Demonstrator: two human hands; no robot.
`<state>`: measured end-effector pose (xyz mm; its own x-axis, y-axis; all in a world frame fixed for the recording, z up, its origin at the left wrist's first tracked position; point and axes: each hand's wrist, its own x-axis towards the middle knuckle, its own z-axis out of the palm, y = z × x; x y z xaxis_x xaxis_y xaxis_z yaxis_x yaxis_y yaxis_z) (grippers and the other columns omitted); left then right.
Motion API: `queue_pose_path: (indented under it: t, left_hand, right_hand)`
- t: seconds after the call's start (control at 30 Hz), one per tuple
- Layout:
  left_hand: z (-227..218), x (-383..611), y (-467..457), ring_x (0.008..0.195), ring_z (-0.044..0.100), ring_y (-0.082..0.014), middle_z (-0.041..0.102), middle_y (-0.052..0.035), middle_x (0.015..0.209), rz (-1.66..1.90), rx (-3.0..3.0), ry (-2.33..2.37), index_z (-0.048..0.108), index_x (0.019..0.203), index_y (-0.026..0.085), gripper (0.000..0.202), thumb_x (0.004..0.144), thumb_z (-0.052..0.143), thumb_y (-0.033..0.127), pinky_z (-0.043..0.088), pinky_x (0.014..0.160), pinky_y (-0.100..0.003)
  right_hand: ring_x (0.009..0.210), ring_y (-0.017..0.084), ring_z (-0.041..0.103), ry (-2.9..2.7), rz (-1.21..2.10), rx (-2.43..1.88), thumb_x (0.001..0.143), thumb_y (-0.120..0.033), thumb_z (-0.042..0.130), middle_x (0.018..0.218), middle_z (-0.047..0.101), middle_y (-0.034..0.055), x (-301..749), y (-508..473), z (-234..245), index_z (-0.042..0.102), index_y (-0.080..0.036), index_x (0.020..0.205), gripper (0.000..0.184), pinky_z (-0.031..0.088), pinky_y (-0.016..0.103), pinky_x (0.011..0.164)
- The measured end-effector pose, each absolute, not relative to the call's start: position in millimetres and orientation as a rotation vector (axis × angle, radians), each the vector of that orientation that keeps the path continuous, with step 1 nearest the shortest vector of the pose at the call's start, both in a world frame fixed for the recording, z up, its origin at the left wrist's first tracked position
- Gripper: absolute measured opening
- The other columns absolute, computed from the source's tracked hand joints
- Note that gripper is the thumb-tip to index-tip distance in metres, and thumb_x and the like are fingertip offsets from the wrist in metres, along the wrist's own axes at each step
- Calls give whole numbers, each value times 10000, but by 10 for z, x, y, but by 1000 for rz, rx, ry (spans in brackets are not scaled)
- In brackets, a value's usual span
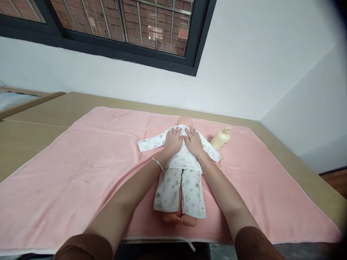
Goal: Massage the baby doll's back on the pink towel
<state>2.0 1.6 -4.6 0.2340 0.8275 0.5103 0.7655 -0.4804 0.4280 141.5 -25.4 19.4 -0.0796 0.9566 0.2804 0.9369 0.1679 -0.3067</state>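
A baby doll lies stretched out on a pink blanket, its head toward the wall and its feet toward me. It wears a white printed top with long sleeves and matching trousers. My left hand rests flat on the left half of its upper body, fingers extended toward the head. On the right half lies my right hand, also flat with fingers apart. The thumbs nearly meet in the middle. Both hands hide part of the top. A silver bangle circles my left wrist.
A pale yellow pump bottle lies tilted on the blanket, right of the doll's sleeve. The wooden table shows around the blanket, with a white wall behind. Above is a dark-framed window with bars.
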Motion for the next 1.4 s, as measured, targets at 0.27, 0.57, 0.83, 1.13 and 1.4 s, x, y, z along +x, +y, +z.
queue_pose_path:
  t: [0.27,0.57,0.83,1.13,1.4]
  left_hand:
    - [131,41,-208,1097,648,-271,718,-130,1128,1064,2497,1697,722,965,160,339,960,403,277,519,967,-414]
    - [119,22,-92,1411,435,-291,509,-145,1492,893,2481,1647,509,1396,120,464,985,389,300,352,1183,-470]
    - [279,46,-248,1107,632,-271,691,-166,1153,791,2599,1677,689,1038,113,376,980,335,225,483,1015,-399]
    - [378,-15,-229,1404,435,-310,495,-182,1488,683,2438,1671,499,1399,77,491,976,381,296,378,1157,-441]
    - [440,34,-309,1077,645,-272,703,-146,1116,658,2588,1642,701,1010,136,330,945,382,191,502,972,-396]
  right_hand:
    - [1263,321,537,-2023,-195,-2005,1047,-322,248,1373,559,233,1176,-517,351,499,-82,1408,500,451,415,1014]
    - [1474,325,310,-2077,2,-1919,1040,-341,304,1581,357,161,1396,-321,302,370,-142,1539,541,261,446,1198]
    - [1324,336,493,-2094,-108,-2012,1052,-330,240,1423,522,212,1192,-574,465,474,-124,1452,507,455,438,1021]
    - [1429,313,377,-2082,39,-1941,1026,-320,326,1533,425,160,1351,-429,440,408,-152,1512,520,330,415,1151]
    - [1179,307,581,-2185,-79,-1960,1022,-267,298,1271,624,161,1209,-641,576,555,-158,1353,433,479,388,947]
